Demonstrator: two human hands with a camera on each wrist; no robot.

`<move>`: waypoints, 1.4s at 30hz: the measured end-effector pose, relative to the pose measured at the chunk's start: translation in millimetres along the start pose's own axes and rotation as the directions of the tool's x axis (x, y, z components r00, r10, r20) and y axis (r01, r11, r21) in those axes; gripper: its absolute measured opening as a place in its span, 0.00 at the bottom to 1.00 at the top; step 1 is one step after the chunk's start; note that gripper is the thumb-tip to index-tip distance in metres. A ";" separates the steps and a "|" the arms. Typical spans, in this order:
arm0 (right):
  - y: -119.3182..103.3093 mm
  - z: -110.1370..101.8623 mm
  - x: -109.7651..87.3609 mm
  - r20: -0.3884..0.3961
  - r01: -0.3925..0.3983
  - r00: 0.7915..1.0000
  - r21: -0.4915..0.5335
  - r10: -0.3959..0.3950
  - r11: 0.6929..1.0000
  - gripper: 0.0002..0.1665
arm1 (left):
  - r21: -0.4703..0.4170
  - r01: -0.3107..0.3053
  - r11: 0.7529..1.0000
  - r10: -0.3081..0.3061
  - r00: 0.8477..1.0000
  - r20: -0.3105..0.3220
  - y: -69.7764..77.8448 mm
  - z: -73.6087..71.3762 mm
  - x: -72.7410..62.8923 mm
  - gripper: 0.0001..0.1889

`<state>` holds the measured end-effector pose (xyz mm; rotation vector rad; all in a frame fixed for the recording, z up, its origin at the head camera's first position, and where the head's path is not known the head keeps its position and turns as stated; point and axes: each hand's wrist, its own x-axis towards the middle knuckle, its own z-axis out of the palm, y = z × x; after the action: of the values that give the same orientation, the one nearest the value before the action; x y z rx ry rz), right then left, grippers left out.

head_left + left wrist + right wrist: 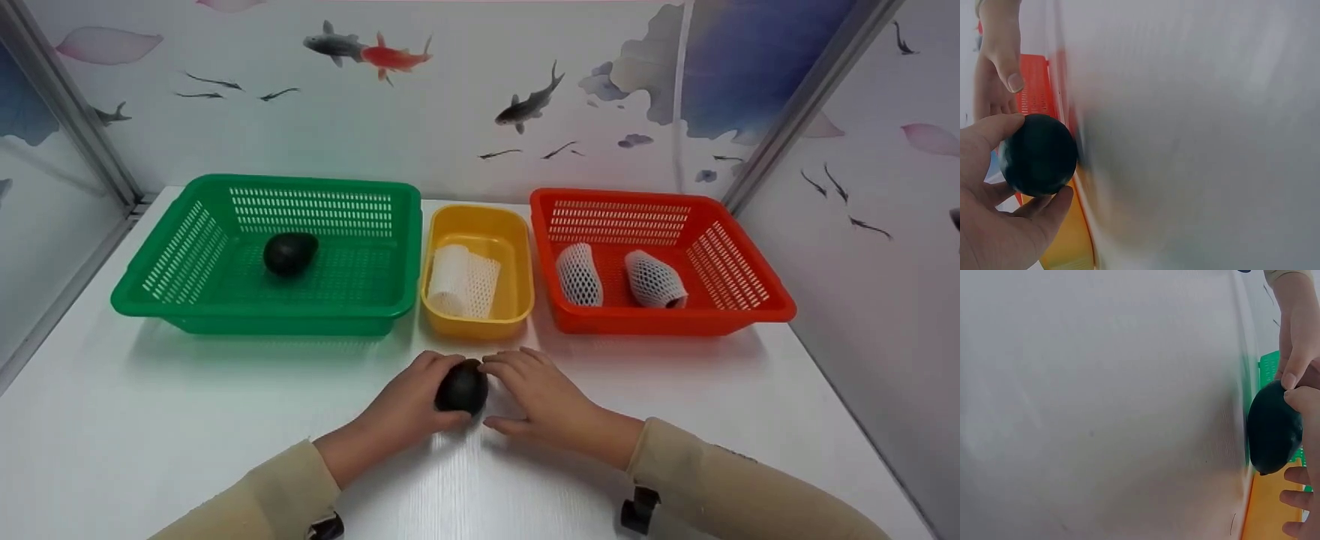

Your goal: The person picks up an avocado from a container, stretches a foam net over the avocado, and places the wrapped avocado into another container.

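Noted nearest, tan sleeves extending over a white table. Observed a black fitting by the right cuff. Found left hand partly closed round an avocado, with thumb and fingers on opposite sides of it. Located this avocado at the table's middle, between both hands and on the near side of the tub; could not tell whether resting on the table or raised. Found right hand well open, with fingers spread, thumb apart and nothing held. Saw its fingertips just beside the avocado; could not confirm contact.

Recorded beyond, left to right: a green basket containing one bare second avocado; a yellow tub containing white netting; a red basket containing two netted pieces. Saw a dark end on the right-hand piece.

Observed furthest, a pale back wall printed with fish, with a metal post at the right corner.
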<state>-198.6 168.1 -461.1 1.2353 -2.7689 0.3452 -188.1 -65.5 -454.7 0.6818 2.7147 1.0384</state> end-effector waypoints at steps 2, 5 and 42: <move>-0.2 0.3 0.1 -0.004 0.010 1.000 -0.011 -0.010 1.000 0.38 | -0.019 0.016 1.000 -0.016 1.000 0.013 1.9 0.7 -0.5 0.34; -0.5 0.6 -0.1 -0.009 0.020 1.000 -0.028 -0.020 0.999 0.38 | -0.060 0.028 0.998 -0.027 0.999 0.023 4.2 1.4 -0.9 0.31; -0.1 -2.8 7.3 0.021 0.061 0.998 -0.046 -0.061 0.997 0.35 | 0.104 -0.007 0.995 -0.002 0.996 0.093 3.2 -14.1 -2.5 0.28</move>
<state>-203.5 163.4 -457.1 1.3161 -2.7320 0.2640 -189.0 -72.9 -442.2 0.7312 2.7027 0.8478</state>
